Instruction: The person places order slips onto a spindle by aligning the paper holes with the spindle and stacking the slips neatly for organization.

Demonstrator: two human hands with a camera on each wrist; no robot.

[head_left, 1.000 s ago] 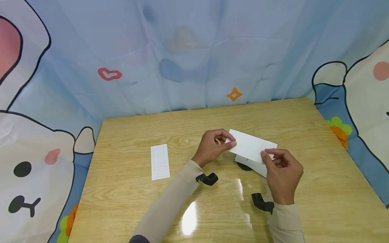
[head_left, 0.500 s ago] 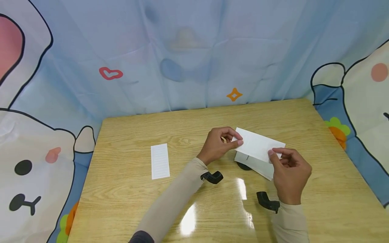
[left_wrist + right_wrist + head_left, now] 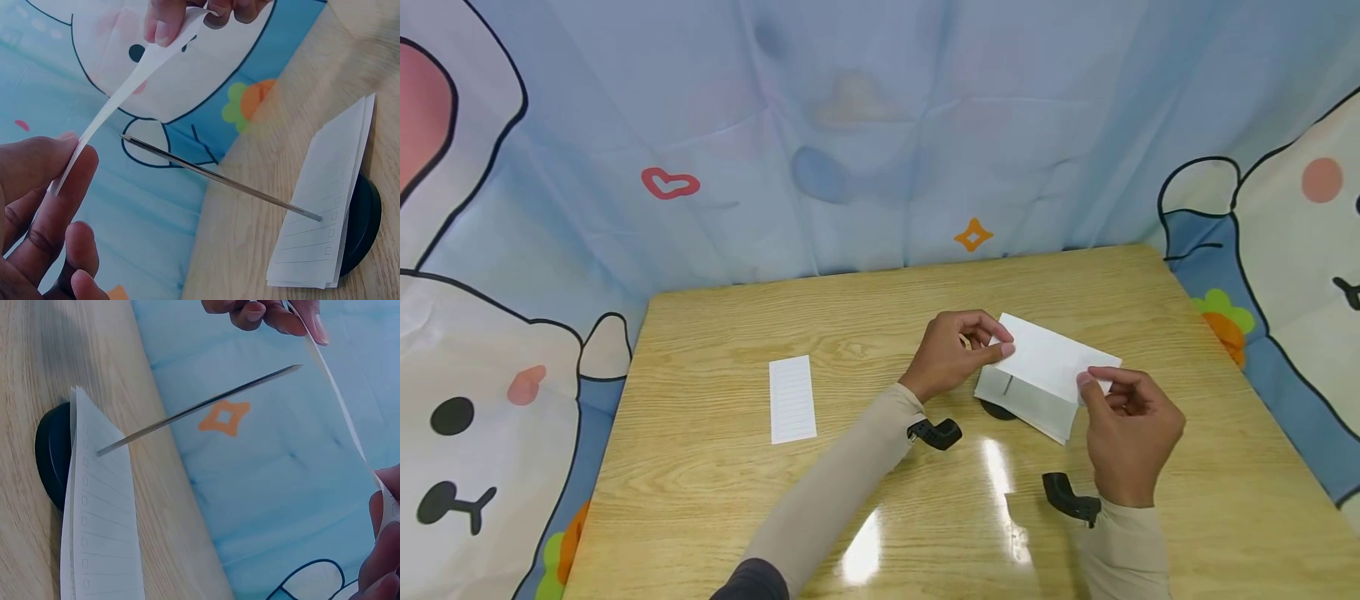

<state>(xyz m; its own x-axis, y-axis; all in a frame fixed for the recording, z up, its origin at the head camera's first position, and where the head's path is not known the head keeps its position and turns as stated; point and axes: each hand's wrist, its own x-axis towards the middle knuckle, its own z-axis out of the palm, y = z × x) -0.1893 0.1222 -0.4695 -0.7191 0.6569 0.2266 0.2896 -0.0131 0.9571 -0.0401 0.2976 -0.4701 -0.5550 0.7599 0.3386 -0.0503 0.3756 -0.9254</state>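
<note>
My left hand (image 3: 958, 350) pinches the left end of a white paper slip (image 3: 1056, 357) between thumb and fingers. At its other end, my right hand (image 3: 1131, 429) pinches the same slip. Seen edge-on in the left wrist view, the slip bows slightly above the pointed tip of a bill spike (image 3: 219, 178). Several lined slips (image 3: 328, 181) with small checkboxes are threaded low on the metal rod. They rest on the spike's round black base (image 3: 53, 456), which sits on the table. The head view has the held slip covering most of the rod.
Another lined slip (image 3: 792, 400) lies flat on the wooden table (image 3: 700, 500), left of my left arm. Behind the table's far edge hangs a blue cartoon curtain (image 3: 865, 167). Small black wrist mounts (image 3: 1067, 500) jut out from the sleeves.
Both hands have shifted to the right with the slip stretched between them, exposing more of the threaded slips below. The loose slip on the left has stayed put.
</note>
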